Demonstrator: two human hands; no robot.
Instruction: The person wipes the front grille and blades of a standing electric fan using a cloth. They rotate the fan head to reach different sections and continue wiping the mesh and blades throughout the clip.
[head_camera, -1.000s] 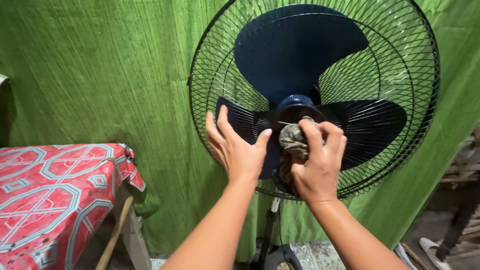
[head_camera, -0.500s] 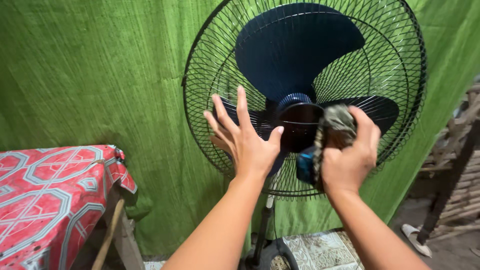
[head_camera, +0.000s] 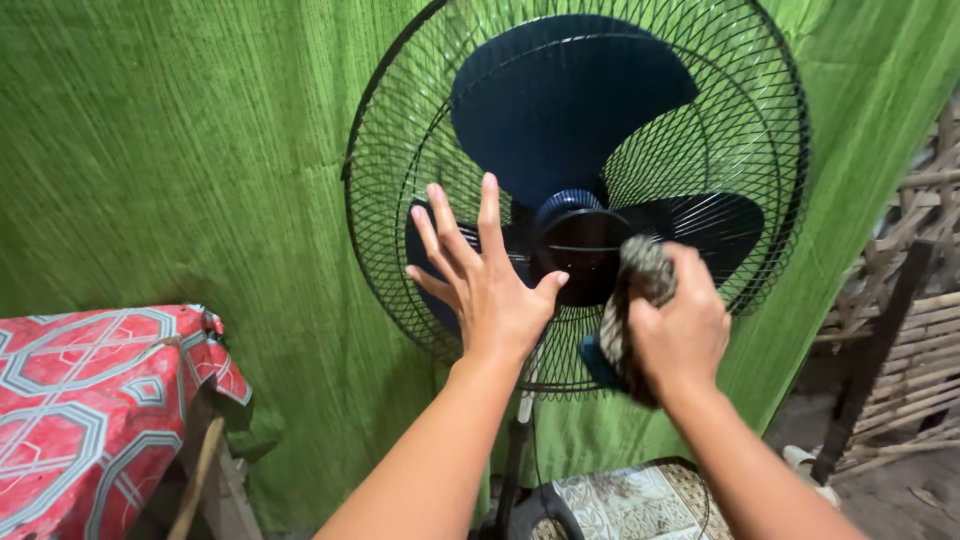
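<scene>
A standing fan fills the middle of the view, its round black wire cage set in front of three dark blue blades, and everything else is placed around it. The left hand lies flat against the lower left part of the cage, fingers spread wide and pointing up, the thumb stretched toward the black hub at the fan's centre; it grips nothing, only presses open-palmed on the wires. The right hand is just right of and below the hub, closed in a fist around a bunched grey patterned rag, and the rag's upper end touches the cage right beside the hub while its lower end hangs out beneath the fist. Both forearms reach up toward the fan from the bottom of the view. Behind the fan hangs a green cloth that covers the whole wall. Well to the left of the fan and lower down sits a piece of furniture draped in a red patterned cover, with a wooden stick leaning by it. Below the fan, beside its pole, lies a patterned mat. To the right of the fan stands a rough wooden rack of slats.
</scene>
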